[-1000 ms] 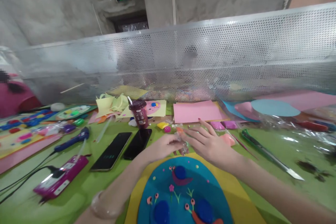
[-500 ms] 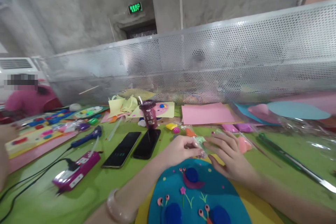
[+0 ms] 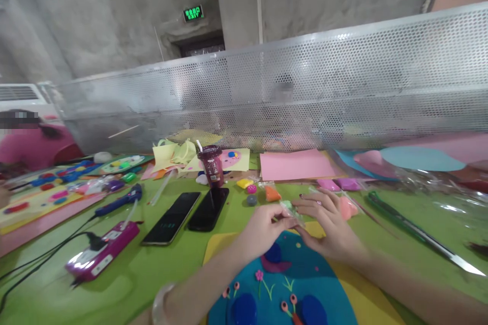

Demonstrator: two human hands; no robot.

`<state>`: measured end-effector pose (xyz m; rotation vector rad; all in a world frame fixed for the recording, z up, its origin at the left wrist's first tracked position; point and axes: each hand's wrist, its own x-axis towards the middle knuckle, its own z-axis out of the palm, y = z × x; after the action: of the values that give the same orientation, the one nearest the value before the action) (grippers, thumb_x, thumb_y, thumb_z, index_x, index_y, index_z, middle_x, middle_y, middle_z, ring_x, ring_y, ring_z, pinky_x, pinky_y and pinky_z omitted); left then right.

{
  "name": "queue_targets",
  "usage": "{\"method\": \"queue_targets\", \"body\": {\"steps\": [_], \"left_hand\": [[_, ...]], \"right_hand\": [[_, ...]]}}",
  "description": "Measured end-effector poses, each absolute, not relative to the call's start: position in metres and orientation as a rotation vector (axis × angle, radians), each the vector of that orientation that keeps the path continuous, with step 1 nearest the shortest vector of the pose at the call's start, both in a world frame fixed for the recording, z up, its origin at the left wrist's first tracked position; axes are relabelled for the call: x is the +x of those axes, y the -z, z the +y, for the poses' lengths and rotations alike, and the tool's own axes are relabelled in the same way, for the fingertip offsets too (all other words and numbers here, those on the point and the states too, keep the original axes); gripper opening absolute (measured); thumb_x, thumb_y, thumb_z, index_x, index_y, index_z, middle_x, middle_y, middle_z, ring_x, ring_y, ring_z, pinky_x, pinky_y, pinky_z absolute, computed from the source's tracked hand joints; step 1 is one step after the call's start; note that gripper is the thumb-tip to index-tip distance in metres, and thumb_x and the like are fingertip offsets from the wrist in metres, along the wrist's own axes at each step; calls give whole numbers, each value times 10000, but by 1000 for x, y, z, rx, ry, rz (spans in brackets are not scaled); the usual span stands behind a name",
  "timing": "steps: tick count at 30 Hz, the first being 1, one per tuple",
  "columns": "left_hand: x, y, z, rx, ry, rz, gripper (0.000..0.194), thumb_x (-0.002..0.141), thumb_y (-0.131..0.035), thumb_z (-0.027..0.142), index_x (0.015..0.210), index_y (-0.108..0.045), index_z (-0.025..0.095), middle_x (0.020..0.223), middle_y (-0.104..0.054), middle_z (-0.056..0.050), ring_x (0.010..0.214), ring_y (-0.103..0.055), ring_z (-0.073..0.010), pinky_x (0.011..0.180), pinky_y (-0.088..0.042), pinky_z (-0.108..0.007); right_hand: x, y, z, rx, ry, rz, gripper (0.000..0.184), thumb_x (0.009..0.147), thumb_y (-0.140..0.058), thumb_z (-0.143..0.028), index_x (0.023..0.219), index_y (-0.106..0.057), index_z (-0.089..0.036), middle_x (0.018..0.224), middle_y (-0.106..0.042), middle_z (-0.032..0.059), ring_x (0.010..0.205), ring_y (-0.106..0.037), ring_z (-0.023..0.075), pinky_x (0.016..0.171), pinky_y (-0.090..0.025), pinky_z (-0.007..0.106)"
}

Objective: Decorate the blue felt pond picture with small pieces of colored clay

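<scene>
My left hand [image 3: 263, 228] and my right hand [image 3: 328, 223] meet above the far edge of a blue craft board [image 3: 282, 289] decorated with clay snails and flowers, which lies on a yellow sheet [image 3: 362, 299]. Both hands pinch a small clear plastic bag with green clay [image 3: 290, 209] between their fingertips. A pale bangle [image 3: 160, 304] circles my left wrist.
Two dark phones [image 3: 190, 213] lie on the green table, a purple cup [image 3: 213, 165] behind them. A magenta power strip [image 3: 101, 251] and blue glue gun [image 3: 118, 200] sit left. Clay packets [image 3: 272, 193], pink paper [image 3: 297, 165] and a long blade [image 3: 419, 233] lie around. A person in pink [image 3: 30, 142] sits far left.
My right hand went from spread fingers to a pinch on the small bag; both hands drew back over the blue board. The view shifted slightly.
</scene>
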<state>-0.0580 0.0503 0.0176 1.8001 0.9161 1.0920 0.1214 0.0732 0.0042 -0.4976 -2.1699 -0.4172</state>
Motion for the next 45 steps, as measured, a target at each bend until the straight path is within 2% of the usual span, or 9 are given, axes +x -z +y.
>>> {"method": "queue_targets", "body": {"steps": [5,12,20,29,35,45], "left_hand": [[-57,-16,48,1810,-1110,940,207,802,-547,266,631,-540,150,636,-523,2,637,-481,-147,625,-376,-248],[-56,-13,48,1747,-1156,942,203,859,-471,298,743,-555,153,746,-563,-23,756,-535,-168,716,-418,-258],[-58,-11,49,1783,-1139,982,239,865,-470,327,711,-531,155,711,-518,-7,705,-493,-144,646,-410,-220],[-61,-9,47,1935,-1112,1056,256,876,-456,324,718,-567,155,723,-564,-18,695,-496,-160,665,-393,-250],[-56,-12,41,1986,-1117,1051,257,886,-449,314,721,-574,161,740,-596,-26,707,-521,-167,667,-400,-245],[-56,-8,42,1987,-1105,1072,264,890,-435,306,682,-517,167,689,-531,-4,679,-474,-157,636,-367,-232]], "right_hand": [[121,-4,71,-487,375,-2191,160,806,-519,-127,949,-527,-198,992,-639,75,950,-530,250,888,-321,522],[118,-4,71,-517,390,-2159,170,813,-492,-107,949,-542,-196,1033,-633,82,962,-523,253,876,-324,515],[116,-3,73,-512,403,-2108,42,845,-543,-179,861,-563,-212,1012,-652,45,952,-529,253,870,-339,489],[115,0,75,-509,339,-2102,62,827,-569,-167,863,-561,-216,973,-657,35,955,-534,253,887,-319,500],[117,-2,72,-497,335,-2121,164,813,-576,-169,968,-531,-193,952,-640,59,947,-536,241,888,-340,489],[114,-2,67,-449,381,-2113,137,772,-555,-95,889,-540,-165,899,-642,74,879,-545,243,852,-367,502]]}}
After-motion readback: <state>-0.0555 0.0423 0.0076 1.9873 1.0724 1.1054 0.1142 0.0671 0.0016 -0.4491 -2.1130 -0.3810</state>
